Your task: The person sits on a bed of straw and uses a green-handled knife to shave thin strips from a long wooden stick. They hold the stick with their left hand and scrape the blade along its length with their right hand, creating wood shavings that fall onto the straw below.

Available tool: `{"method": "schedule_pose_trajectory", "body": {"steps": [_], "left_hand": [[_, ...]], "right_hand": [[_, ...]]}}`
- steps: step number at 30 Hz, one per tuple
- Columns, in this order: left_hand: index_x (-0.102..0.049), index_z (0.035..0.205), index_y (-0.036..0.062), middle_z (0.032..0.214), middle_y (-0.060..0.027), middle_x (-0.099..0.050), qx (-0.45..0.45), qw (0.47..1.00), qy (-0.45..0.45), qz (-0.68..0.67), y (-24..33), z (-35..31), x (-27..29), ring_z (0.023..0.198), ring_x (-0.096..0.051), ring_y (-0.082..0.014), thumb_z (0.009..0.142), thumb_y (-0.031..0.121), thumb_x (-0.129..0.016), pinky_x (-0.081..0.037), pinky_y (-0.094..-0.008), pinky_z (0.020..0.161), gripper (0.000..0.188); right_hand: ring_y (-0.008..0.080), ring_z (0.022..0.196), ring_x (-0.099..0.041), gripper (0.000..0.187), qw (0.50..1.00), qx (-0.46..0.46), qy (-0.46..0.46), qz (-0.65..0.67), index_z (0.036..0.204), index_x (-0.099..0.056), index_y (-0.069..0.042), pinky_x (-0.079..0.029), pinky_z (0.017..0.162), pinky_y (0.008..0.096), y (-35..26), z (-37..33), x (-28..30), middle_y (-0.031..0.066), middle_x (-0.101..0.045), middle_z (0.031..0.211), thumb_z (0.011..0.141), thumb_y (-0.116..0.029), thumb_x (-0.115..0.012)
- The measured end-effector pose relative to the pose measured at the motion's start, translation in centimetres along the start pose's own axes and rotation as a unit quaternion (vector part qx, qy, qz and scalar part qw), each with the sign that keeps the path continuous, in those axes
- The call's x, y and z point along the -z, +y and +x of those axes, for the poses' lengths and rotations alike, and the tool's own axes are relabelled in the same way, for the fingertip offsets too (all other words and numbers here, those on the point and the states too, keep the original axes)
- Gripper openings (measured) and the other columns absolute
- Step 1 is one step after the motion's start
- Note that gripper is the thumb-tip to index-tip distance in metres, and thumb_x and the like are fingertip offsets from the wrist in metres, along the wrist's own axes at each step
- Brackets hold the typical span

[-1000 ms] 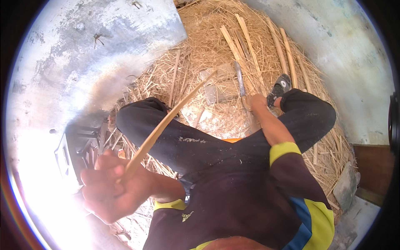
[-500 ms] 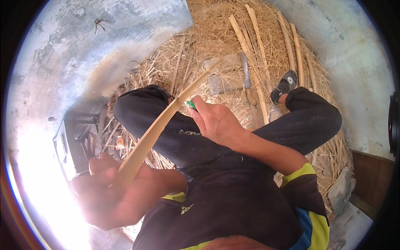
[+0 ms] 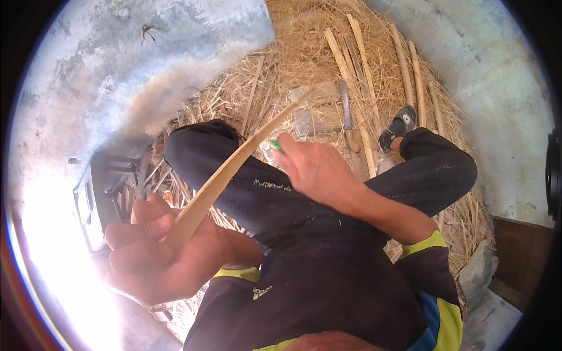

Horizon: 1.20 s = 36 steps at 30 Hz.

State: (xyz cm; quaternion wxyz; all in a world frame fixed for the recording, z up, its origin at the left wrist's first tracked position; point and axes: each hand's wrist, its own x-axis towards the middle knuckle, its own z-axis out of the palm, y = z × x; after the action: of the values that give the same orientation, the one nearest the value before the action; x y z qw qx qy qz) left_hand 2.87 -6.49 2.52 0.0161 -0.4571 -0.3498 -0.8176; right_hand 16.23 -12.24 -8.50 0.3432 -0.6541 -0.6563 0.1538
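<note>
A long, pale, tapering bamboo strip (image 3: 225,176) slants from the lower left up over my bent legs. Its wide near end lies in my left hand (image 3: 167,254), the fingers curled round it, while the thin far end points away over the straw. My right hand (image 3: 319,169) is closed on a small green object (image 3: 276,145), mostly covered by the fingers, so its kind does not show. That hand stands just to the right of the strip, seemingly a little apart from it.
Straw and shavings (image 3: 293,52) cover the floor. Beyond my right hand lie a wooden-handled knife (image 3: 349,120) and several long split sticks (image 3: 366,64). A flat stone (image 3: 302,121) sits near the knife. Pale walls (image 3: 146,76) close in on both sides.
My right hand has moved slightly right, off the strip, with the green object in it. My left hand has risen a little, still holding the strip.
</note>
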Motion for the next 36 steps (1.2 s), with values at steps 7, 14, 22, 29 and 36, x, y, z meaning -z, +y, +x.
{"method": "schedule_pose_trajectory", "body": {"steps": [7, 14, 22, 29, 36], "left_hand": [[-0.029, 0.055, 0.0114, 0.050, 0.0011, -0.027, -0.032, 0.998, -0.028, -0.045, -0.4, -0.3, 0.7, 0.035, -0.025, -0.0083, 0.092, 0.028, -0.033, -0.026, -0.0191, 0.032, 0.041], [-0.029, 0.066, 0.0100, 0.051, 0.0005, -0.028, -0.040, 0.990, -0.069, -0.115, -0.9, 0.0, 1.0, 0.037, -0.024, -0.0078, 0.090, 0.022, -0.034, -0.027, -0.0207, 0.030, 0.027], [-0.026, 0.052, 0.0119, 0.046, -0.0002, -0.026, -0.012, 0.974, -0.098, -0.206, -0.5, -0.2, 1.1, 0.032, -0.016, -0.0072, 0.086, 0.024, -0.032, -0.024, -0.0213, 0.028, 0.037], [-0.049, 0.098, 0.0136, 0.055, 0.0048, -0.034, -0.104, 0.932, -0.249, -0.240, -2.6, 0.8, 3.3, 0.044, -0.032, -0.0105, 0.099, 0.028, -0.023, -0.027, -0.0250, 0.035, 0.030], [-0.044, 0.106, 0.0140, 0.062, 0.0044, -0.033, -0.153, 0.913, -0.331, -0.183, -3.3, 1.3, 3.6, 0.047, -0.033, -0.0080, 0.099, 0.020, -0.025, -0.023, -0.0235, 0.035, 0.021]], "right_hand": [[0.0412, 0.054, -0.057, 0.021, 0.996, -0.072, -0.053, -0.002, 0.095, -0.048, -0.001, -0.043, 0.048, 0.0475, -0.6, 0.2, 1.5, 0.0212, -0.054, 0.056, 0.091, -0.021, -0.052], [0.0392, 0.052, -0.056, 0.020, 0.994, -0.074, -0.055, -0.066, 0.093, -0.048, -0.002, -0.043, 0.048, 0.0471, -0.5, -0.7, 1.7, 0.0196, -0.053, 0.054, 0.091, -0.021, -0.052], [0.0402, 0.051, -0.056, 0.022, 0.993, -0.077, -0.066, -0.059, 0.094, -0.050, -0.002, -0.043, 0.048, 0.0473, -0.6, -1.0, 1.8, 0.0200, -0.054, 0.054, 0.091, -0.023, -0.053], [0.0416, 0.051, -0.055, 0.023, 0.995, -0.072, -0.070, -0.014, 0.095, -0.049, 0.000, -0.041, 0.048, 0.0498, -1.5, -1.0, 1.7, 0.0211, -0.052, 0.053, 0.092, -0.023, -0.052], [0.0411, 0.051, -0.055, 0.023, 0.993, -0.102, -0.036, -0.053, 0.100, -0.050, -0.001, -0.043, 0.048, 0.0488, 1.1, 0.3, 0.3, 0.0214, -0.052, 0.053, 0.092, -0.022, -0.051]]}}
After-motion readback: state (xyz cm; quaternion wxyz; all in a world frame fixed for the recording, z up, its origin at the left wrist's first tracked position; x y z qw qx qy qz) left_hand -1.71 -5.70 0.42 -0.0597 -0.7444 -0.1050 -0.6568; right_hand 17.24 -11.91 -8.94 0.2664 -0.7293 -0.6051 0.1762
